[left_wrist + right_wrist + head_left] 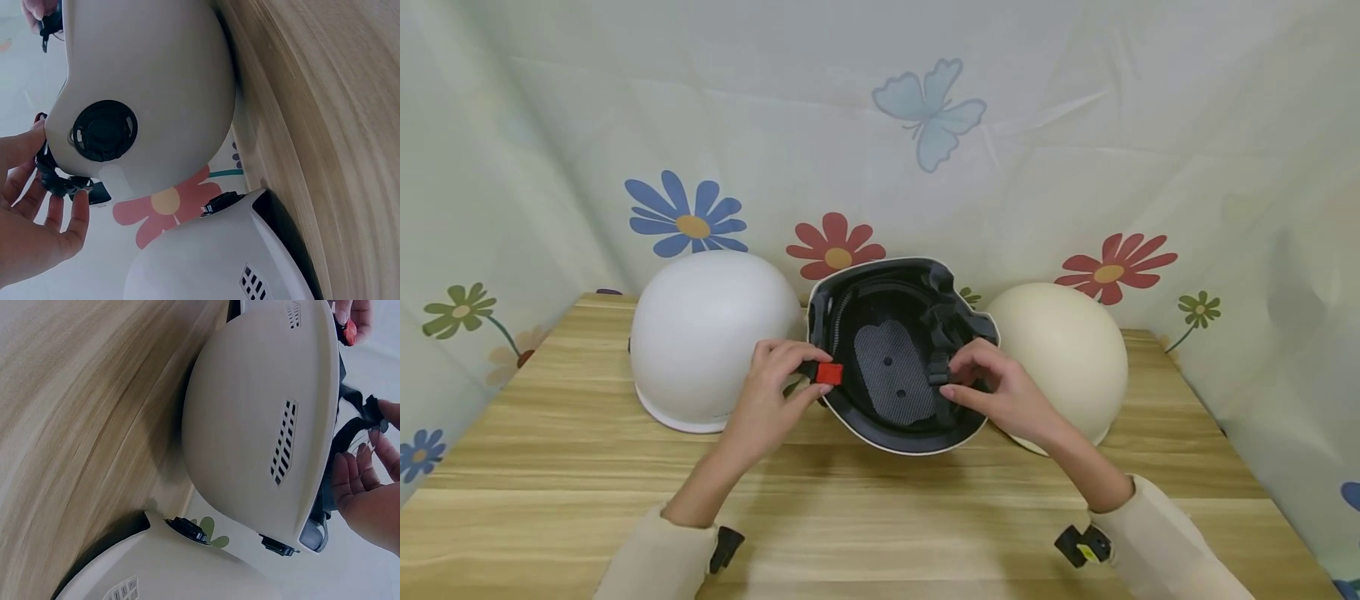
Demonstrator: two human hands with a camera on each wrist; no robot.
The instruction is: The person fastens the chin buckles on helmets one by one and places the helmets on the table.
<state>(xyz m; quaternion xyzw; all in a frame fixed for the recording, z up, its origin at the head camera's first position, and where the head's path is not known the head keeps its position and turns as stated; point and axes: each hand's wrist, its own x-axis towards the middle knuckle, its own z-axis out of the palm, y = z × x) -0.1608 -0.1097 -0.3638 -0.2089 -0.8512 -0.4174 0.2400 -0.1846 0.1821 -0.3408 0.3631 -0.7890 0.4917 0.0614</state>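
An upturned helmet (887,440) lies on the table with its black padded inside facing up. My left hand (772,387) pinches a red buckle piece (830,373) between thumb and fingers at the helmet's left rim. On the other side, my right hand (1003,390) holds a black buckle piece (938,372) on a black strap over the helmet's inside. The two pieces are apart. In the right wrist view, the right fingers curl at the black strap (350,434) above the rim. A round black fitting (105,131) sits on the shell in the left wrist view.
A white helmet (711,333) stands dome up on the left, close to the upturned one. A cream helmet (1067,358) stands dome up on the right. All rest on a wooden table (865,517) in front of a flowered curtain (820,125).
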